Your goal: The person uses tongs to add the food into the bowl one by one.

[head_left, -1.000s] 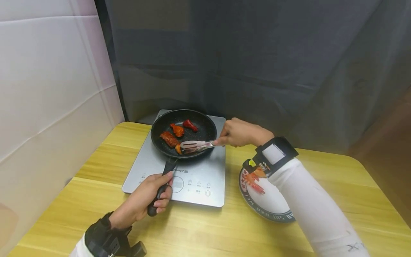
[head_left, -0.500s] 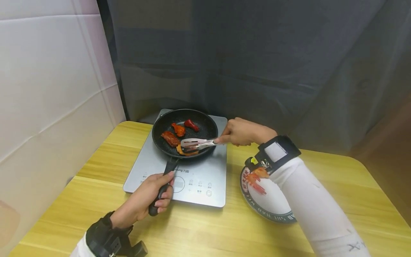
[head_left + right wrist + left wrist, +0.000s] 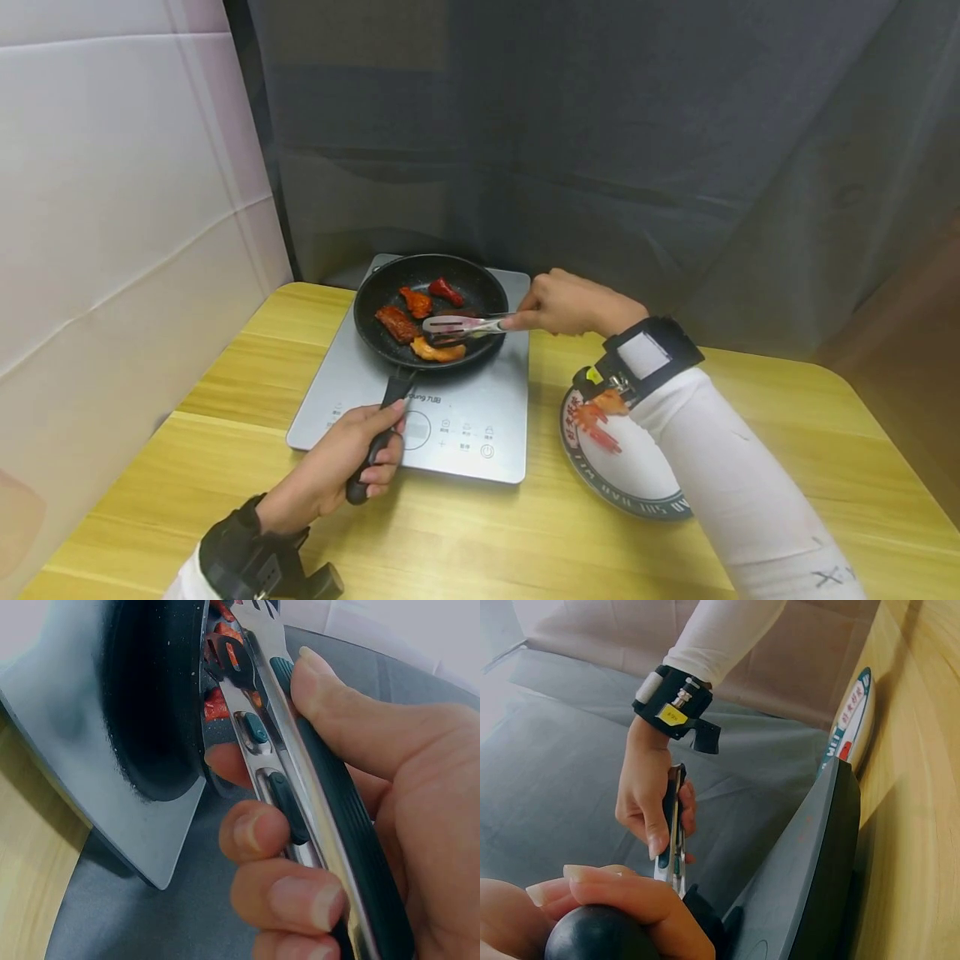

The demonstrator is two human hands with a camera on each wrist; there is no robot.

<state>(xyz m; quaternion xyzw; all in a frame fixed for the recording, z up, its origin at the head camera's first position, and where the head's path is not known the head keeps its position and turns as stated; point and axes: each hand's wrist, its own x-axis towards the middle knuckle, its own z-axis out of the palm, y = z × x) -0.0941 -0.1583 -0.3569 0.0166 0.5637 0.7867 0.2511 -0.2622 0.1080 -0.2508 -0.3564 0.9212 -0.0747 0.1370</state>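
My left hand [image 3: 367, 450] grips the black handle [image 3: 358, 487] of a frying pan [image 3: 480, 287], which sits on a silver induction cooker [image 3: 495, 400]. My right hand [image 3: 566, 304] holds metal tongs [image 3: 468, 325] with dark green grips, fingers and thumb wrapped round both arms in the right wrist view. The tong tips are over the pan, right above an orange-yellow piece of food [image 3: 438, 352] lying near the pan's front rim. Beside it lie a brown-red slab of meat [image 3: 396, 323], an orange drumstick-shaped piece [image 3: 416, 302] and a red drumstick [image 3: 446, 291].
A white plate [image 3: 637, 467] with a dark lettered rim stands right of the cooker, partly under my right forearm. Shrimp [image 3: 600, 421] lie on it. A dark curtain [image 3: 600, 167] hangs behind the wooden table [image 3: 450, 533], and a pale panel [image 3: 112, 208] stands at the left.
The tongs have lifted slightly off the orange-yellow piece, which now lies uncovered in the pan. My left hand stays on the pan handle.
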